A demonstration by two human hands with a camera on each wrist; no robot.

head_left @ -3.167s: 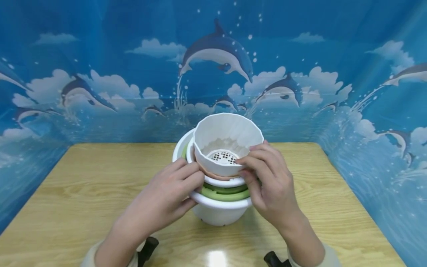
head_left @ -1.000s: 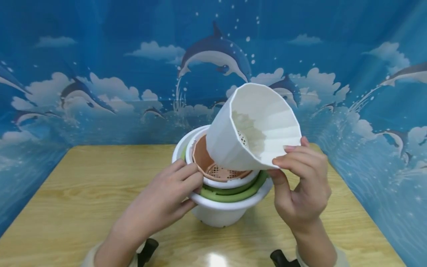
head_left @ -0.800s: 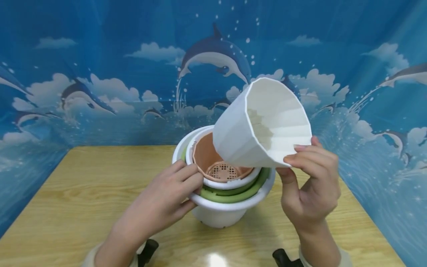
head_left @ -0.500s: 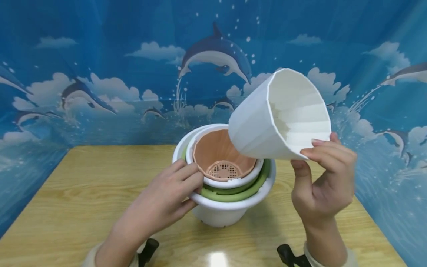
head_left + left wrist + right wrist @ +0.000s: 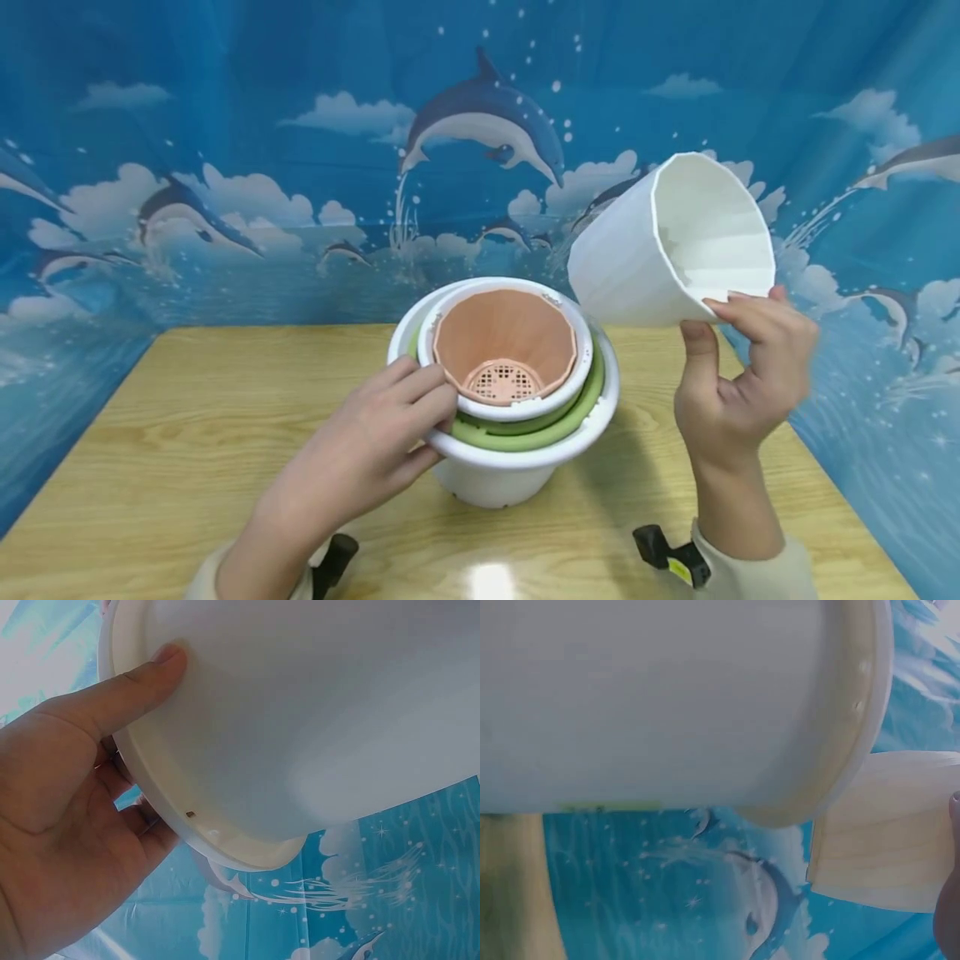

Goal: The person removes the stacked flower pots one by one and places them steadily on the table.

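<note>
Nearest: a black mount [image 5: 667, 554] at the right wrist, another [image 5: 335, 562] at the left; purpose not shown.

Left hand [image 5: 382, 425] clamped on the near-left rim of the outer white pot [image 5: 491, 487], thumb outside under the lip, fingers over it. Probably an anchor for the stack.

Stack is upright on the wood table [image 5: 225, 400]. Going inward: green pot [image 5: 525, 439], inner white pot [image 5: 517, 411], copper pot [image 5: 502, 329] with a mesh base. Sizes step down, so each sits inside the next.

Right hand [image 5: 750, 367] pinches the rim of the loose white pot [image 5: 633, 258], in the air right of the stack, apart from it. Tilted, mouth to near right, presumably because it's gripped at one edge.

Far: dolphin backdrop [image 5: 300, 167] behind the table.
</note>
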